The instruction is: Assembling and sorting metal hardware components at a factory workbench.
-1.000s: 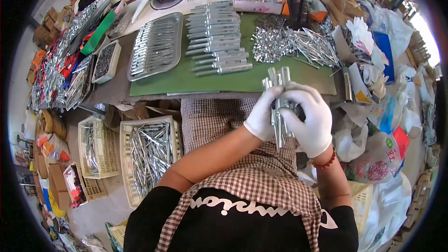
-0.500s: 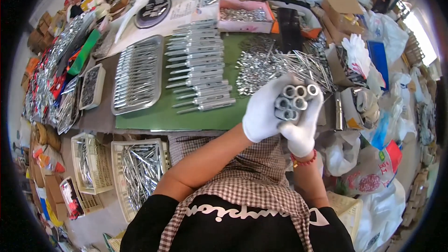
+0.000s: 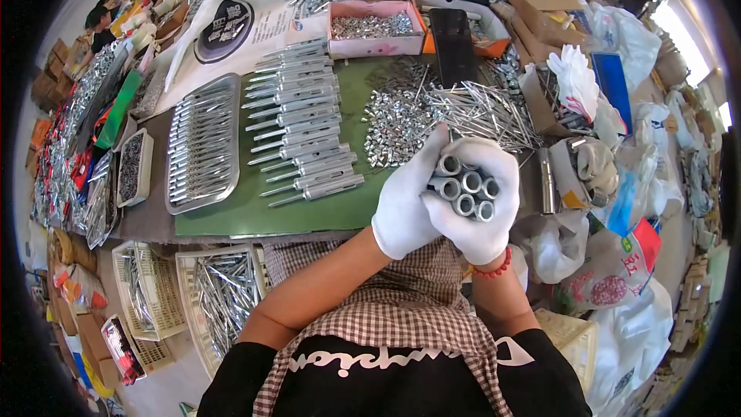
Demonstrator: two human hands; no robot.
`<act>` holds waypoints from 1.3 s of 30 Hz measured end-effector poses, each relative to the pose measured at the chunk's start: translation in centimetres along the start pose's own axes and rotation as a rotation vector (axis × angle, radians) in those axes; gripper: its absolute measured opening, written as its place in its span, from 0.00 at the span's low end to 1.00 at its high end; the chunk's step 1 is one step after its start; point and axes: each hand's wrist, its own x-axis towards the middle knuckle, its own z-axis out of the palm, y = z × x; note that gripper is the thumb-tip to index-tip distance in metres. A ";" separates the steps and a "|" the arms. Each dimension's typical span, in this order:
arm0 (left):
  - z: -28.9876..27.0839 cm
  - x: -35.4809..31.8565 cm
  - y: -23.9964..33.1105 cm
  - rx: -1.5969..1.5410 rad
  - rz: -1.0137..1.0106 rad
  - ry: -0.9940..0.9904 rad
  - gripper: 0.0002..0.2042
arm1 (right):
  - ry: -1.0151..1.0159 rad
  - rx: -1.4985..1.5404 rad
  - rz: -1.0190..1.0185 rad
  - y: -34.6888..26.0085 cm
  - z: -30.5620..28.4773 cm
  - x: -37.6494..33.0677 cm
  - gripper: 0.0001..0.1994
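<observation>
Left hand (image 3: 411, 207) and right hand (image 3: 485, 224): grip closed round a bundle of metal tubes (image 3: 468, 190), held at the green mat's (image 3: 316, 220) near right edge. Row of rod-and-tube pieces (image 3: 305, 127) mid-mat looks done; tubes in hand not set down, loose rods (image 3: 486, 112) heaped on the mat's far right look left over.

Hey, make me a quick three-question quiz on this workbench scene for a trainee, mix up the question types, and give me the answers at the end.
1. True or false: the metal tubes are lying loose on the green mat.
2. What colour is the bracelet just below the right hand? A) blue B) red C) green
3. On the mat, what sits immediately left of the row of rod-tipped metal cylinders?

Key:
1. False; they are bundled between the right hand and the left hand.
2. B.
3. A metal tray of slim rods.
</observation>
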 end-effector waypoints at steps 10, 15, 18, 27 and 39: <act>-0.4 0.3 -1.5 0.173 0.142 -0.103 0.51 | 0.342 0.320 0.329 3.5 0.3 -0.8 0.27; -0.2 1.8 -0.8 0.167 0.071 -0.179 0.41 | 0.457 0.391 0.328 3.6 0.0 -0.2 0.29; -0.4 1.8 -0.3 0.070 0.103 -0.135 0.39 | 0.397 0.325 0.195 2.5 0.2 0.2 0.29; -5.1 -0.9 -0.6 0.019 0.188 0.099 0.38 | 0.144 0.321 0.203 -2.7 6.3 2.5 0.43; -17.9 -11.0 -3.4 -1.480 0.004 0.482 0.18 | -0.800 -0.011 -0.003 -2.7 25.5 13.0 0.14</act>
